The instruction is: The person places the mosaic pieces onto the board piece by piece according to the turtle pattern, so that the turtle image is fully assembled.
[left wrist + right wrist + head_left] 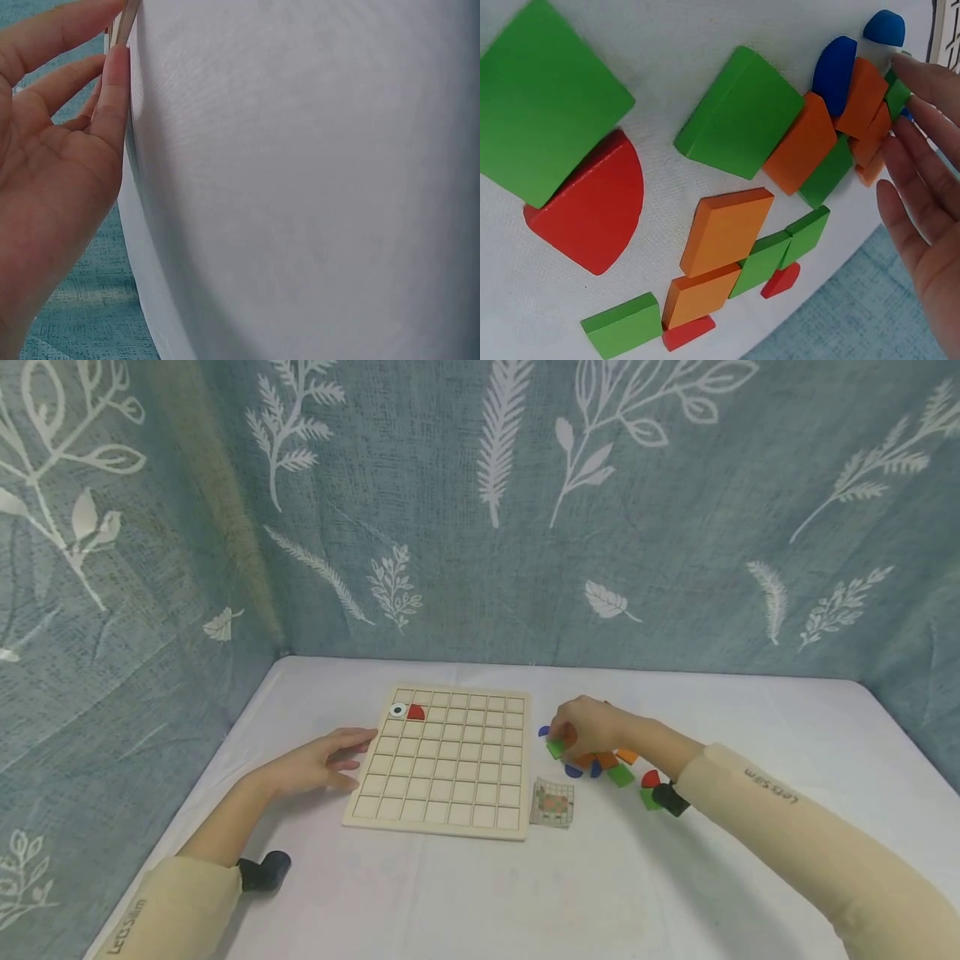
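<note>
A pale wooden grid board [427, 785] lies on the white table. In its upper left corner sit a white tile with an eye dot [397, 711] and a red quarter-round tile [416, 712]. My left hand [315, 764] rests at the board's left edge, fingers spread; the left wrist view shows its fingertips touching the rim [129, 22]. Over the loose tiles right of the board, my right hand [596, 727] points its fingers down. In the right wrist view its fairly straight fingertips are right at a small green tile [897, 96] among orange and blue ones.
A small picture card [552, 802] with a printed grid lies beside the board's lower right corner. Several green, orange, blue and red tiles [739, 112] are scattered under and beside the right forearm. A blue-green curtain [450, 568] with white leaves stands behind the table.
</note>
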`<state>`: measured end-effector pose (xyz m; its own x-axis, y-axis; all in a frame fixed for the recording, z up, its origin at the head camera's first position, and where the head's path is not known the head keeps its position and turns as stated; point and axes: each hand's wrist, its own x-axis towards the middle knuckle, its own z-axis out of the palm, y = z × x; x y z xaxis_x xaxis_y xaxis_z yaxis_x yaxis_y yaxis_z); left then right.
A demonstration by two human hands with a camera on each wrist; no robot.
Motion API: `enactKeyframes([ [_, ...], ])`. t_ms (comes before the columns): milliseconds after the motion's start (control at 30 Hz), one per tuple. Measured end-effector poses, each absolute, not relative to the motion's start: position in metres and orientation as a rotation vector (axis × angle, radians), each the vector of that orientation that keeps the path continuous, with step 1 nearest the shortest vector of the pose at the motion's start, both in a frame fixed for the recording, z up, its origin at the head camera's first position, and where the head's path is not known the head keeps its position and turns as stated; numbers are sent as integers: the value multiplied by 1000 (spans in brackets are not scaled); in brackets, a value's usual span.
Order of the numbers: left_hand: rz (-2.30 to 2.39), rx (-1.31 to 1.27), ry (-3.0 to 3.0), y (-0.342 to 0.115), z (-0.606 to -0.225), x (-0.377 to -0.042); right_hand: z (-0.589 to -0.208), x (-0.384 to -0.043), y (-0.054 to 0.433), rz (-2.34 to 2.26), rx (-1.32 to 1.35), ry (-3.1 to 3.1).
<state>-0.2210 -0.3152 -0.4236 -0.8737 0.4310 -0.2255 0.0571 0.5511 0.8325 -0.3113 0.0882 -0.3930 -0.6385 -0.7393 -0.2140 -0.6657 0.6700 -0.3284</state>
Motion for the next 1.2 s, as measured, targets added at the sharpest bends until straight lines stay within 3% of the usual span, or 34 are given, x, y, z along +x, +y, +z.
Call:
enactKeyframes([
  [1200, 1241, 396, 2386, -316, -423, -221, -389, -315, 76, -243, -1161, 2541],
])
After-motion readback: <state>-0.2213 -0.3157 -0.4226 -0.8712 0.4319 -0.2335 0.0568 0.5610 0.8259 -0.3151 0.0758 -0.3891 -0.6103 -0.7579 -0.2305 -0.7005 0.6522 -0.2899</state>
